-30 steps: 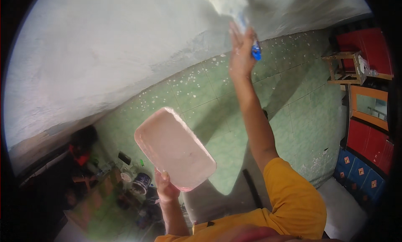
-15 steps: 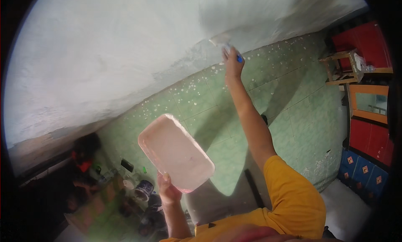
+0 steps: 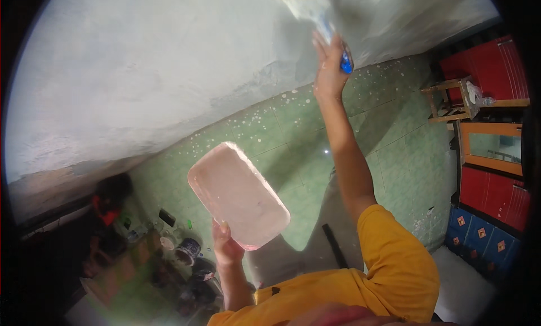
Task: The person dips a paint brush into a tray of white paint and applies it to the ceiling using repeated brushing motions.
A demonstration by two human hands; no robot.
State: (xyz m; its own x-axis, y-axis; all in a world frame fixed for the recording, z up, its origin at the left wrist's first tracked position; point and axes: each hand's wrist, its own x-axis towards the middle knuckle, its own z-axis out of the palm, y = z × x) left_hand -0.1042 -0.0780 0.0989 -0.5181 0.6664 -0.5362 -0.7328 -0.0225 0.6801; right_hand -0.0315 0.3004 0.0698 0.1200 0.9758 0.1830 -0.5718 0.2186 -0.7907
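Note:
My right hand (image 3: 329,69) is raised at the end of my stretched arm, gripping a wide paintbrush with a blue handle (image 3: 346,62) and pale bristles (image 3: 298,3). The blurred bristles are over the white-grey patchy wall (image 3: 141,72); whether they touch it I cannot tell. Below and to the left, my left hand (image 3: 225,247) grips a pale pink rectangular tray (image 3: 236,193) by its near end, thumb on the rim. A thin pale film covers the tray's inside.
Below me lies green tiled floor (image 3: 301,179) with white splatters. A wooden stool (image 3: 462,100), red panels (image 3: 490,193), an orange-framed mirror (image 3: 493,128) and blue patterned panels (image 3: 482,236) line the right. Lower left, a bucket (image 3: 187,251) sits among dim clutter.
Over the last half second my right hand and the brush rose up the wall, after dipping lower from where they were a second ago. The tray shifted slightly upward in view.

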